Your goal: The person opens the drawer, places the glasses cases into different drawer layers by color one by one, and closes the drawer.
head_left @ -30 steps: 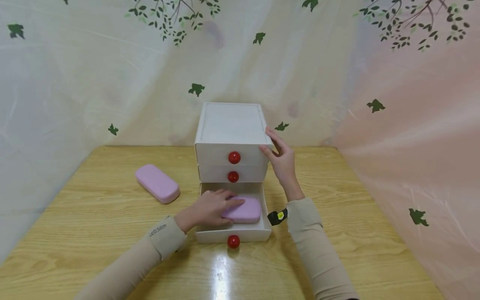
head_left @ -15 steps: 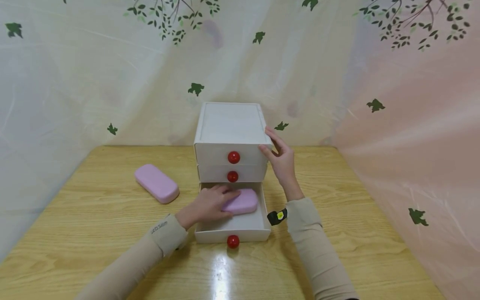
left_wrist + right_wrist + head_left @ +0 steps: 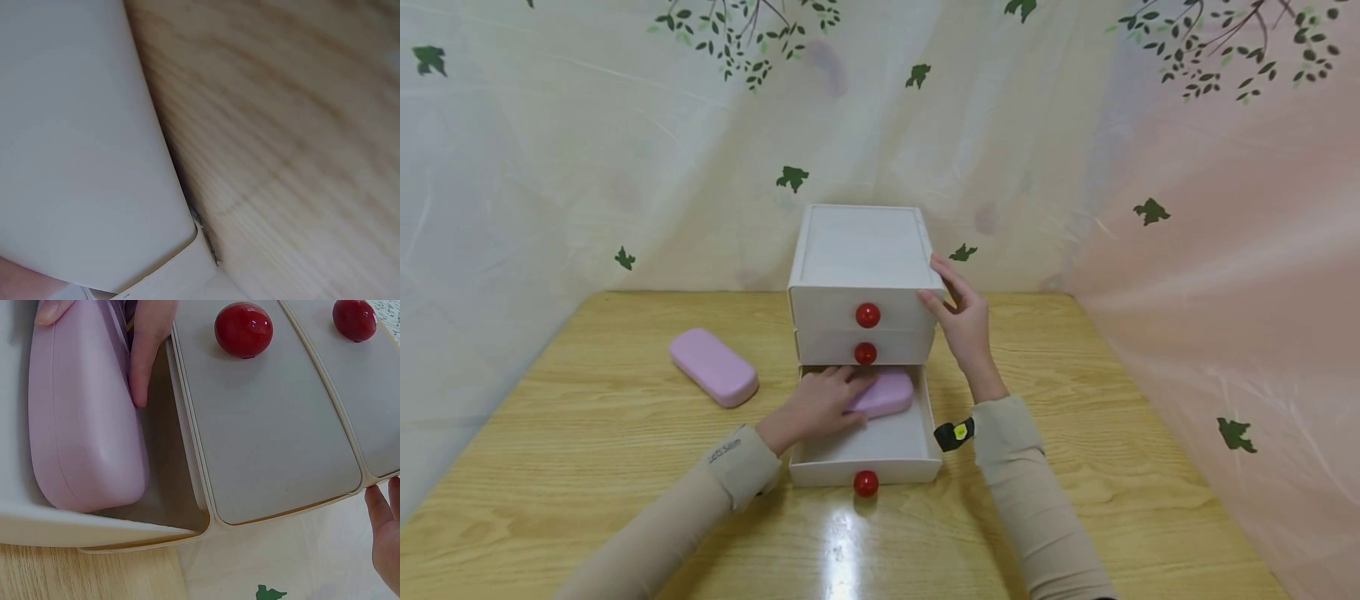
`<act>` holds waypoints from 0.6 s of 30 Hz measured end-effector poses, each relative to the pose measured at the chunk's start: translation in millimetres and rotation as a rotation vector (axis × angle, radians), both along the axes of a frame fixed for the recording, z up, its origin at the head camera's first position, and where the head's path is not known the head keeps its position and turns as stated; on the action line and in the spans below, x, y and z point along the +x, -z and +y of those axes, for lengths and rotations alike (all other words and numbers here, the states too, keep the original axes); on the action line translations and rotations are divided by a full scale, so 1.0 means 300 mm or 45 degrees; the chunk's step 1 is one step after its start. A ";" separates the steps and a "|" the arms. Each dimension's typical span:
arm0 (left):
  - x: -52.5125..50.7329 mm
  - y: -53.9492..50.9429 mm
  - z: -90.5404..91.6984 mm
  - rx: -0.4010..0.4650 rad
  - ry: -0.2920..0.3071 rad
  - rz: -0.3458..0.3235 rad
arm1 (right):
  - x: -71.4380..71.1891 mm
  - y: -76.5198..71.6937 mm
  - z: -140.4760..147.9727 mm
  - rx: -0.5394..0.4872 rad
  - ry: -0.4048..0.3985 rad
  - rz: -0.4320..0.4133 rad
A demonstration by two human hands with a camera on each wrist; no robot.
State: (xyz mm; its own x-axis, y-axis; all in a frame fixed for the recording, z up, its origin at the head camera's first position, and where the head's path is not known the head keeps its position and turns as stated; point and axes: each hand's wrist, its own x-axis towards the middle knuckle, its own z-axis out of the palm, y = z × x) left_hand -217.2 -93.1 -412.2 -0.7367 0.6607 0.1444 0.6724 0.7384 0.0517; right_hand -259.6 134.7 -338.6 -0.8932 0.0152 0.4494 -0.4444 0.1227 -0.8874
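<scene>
A white drawer cabinet (image 3: 865,246) with red knobs stands on the table, its bottom drawer (image 3: 895,446) pulled out. Inside that drawer lies a lilac glasses case (image 3: 887,394), near the back. My left hand (image 3: 820,404) grips its left end, thumb in front and fingers behind; the right wrist view shows the case (image 3: 94,419) between thumb and fingers. My right hand (image 3: 966,329) rests on the cabinet's upper right front corner, thumb on the front face and fingers along the side. The left wrist view shows mainly a white drawer surface (image 3: 75,137).
Another lilac glasses case (image 3: 713,367) lies on the wooden table (image 3: 580,467), left of the cabinet. The upper two drawers, with a red knob (image 3: 868,315) on the top one, are closed. A leaf-patterned curtain (image 3: 700,167) hangs behind the table.
My left hand has slid the glasses case backward inside the open drawer, and the case has turned slightly. My right hand stays on the cabinet corner.
</scene>
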 end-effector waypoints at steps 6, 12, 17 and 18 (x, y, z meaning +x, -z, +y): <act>-0.003 -0.001 0.006 -0.039 -0.013 0.033 | -0.001 -0.002 0.000 -0.009 -0.008 0.005; -0.008 0.007 0.012 -0.069 -0.039 0.049 | -0.002 -0.001 0.002 -0.013 -0.012 0.009; -0.011 0.011 0.019 -0.096 -0.089 0.021 | -0.004 0.001 0.001 -0.016 -0.015 0.009; -0.012 0.013 0.021 -0.098 -0.094 0.022 | -0.005 0.001 0.001 -0.016 -0.016 0.009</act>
